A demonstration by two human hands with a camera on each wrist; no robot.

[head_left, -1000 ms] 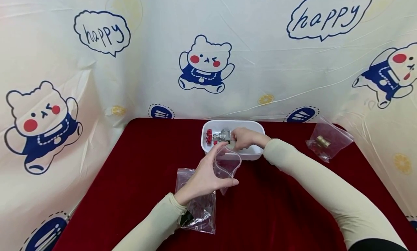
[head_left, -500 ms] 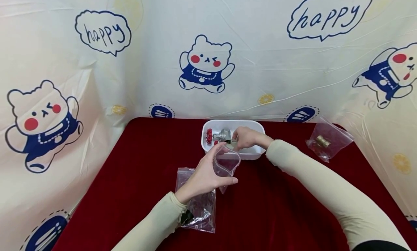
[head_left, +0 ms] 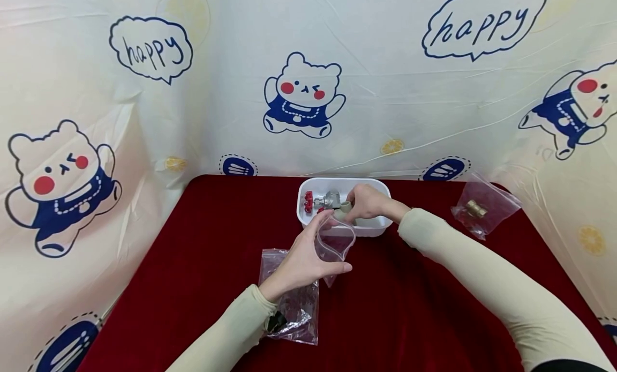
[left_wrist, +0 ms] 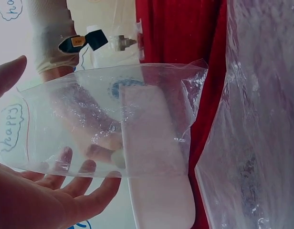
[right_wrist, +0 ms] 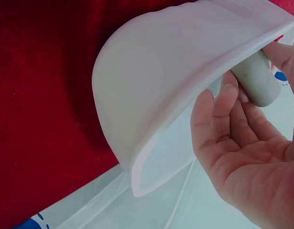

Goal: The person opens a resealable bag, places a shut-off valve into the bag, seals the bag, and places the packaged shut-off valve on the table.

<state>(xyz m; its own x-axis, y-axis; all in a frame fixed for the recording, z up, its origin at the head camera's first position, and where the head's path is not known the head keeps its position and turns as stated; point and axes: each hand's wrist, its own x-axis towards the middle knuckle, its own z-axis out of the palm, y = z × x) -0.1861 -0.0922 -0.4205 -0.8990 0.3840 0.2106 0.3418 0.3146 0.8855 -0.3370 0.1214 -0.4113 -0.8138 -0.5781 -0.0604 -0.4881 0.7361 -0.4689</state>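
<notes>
My left hand [head_left: 299,265] holds a clear plastic zip bag [head_left: 336,242], thumb and fingers spread around its gaping mouth. The bag hangs just in front of a white tray [head_left: 368,231]. Inside the tray, my right hand [head_left: 370,201] grips a grey-beige plastic pipe fitting [head_left: 345,206]; the right wrist view shows the round end of the fitting [right_wrist: 261,83] between thumb and fingers. To its left in the tray lies a metal valve [head_left: 332,199] with a red handwheel [head_left: 308,201]. Part of a second red piece shows behind my left fingertips.
Under my left forearm, another clear bag [head_left: 296,313] lies flat on the red cloth [head_left: 207,265]. At the far right, a clear bag [head_left: 496,206] contains a brass fitting [head_left: 476,208]. A printed curtain [head_left: 366,120] surrounds the table's back and sides.
My right hand has shifted slightly right and raised the pipe fitting a little, so more of it shows. My left hand and its bag stay nearly still.
</notes>
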